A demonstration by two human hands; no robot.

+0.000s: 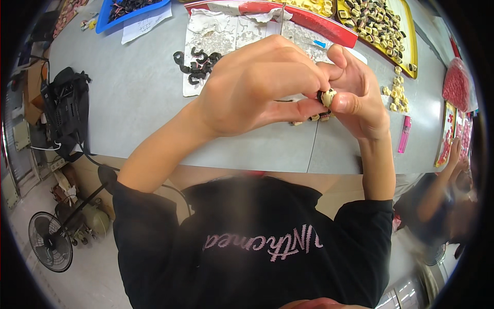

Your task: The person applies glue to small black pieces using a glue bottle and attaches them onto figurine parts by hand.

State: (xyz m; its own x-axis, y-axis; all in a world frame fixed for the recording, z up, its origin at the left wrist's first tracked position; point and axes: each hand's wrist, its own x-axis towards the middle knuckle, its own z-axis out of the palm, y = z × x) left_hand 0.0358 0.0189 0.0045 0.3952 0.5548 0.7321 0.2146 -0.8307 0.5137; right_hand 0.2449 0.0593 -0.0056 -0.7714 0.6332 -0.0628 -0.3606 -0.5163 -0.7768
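Both of my hands meet above the table, right of the middle. Between them is a small cream-and-black piece [328, 98]. My left hand [260, 85] pinches its dark side between thumb and fingers. My right hand [360, 95] has its thumb against the cream side, with its other fingers curled behind. The fingers hide part of the piece, so I cannot tell whether it is one part or two pressed together. Beneath the hands lie a few more cream-and-black pieces [324, 117], partly covered. Left of them, curved black pieces [200, 64] lie heaped on white paper [191, 88].
A blue tray [103, 20] of dark pieces stands far left. A yellow tray [411, 46] holds many cream-and-black pieces far right, near loose cream pieces [396, 93] and a pink lighter [405, 134]. A blue-hubbed needle tip [319, 44] lies beyond my hands. Another person [437, 206] is at right.
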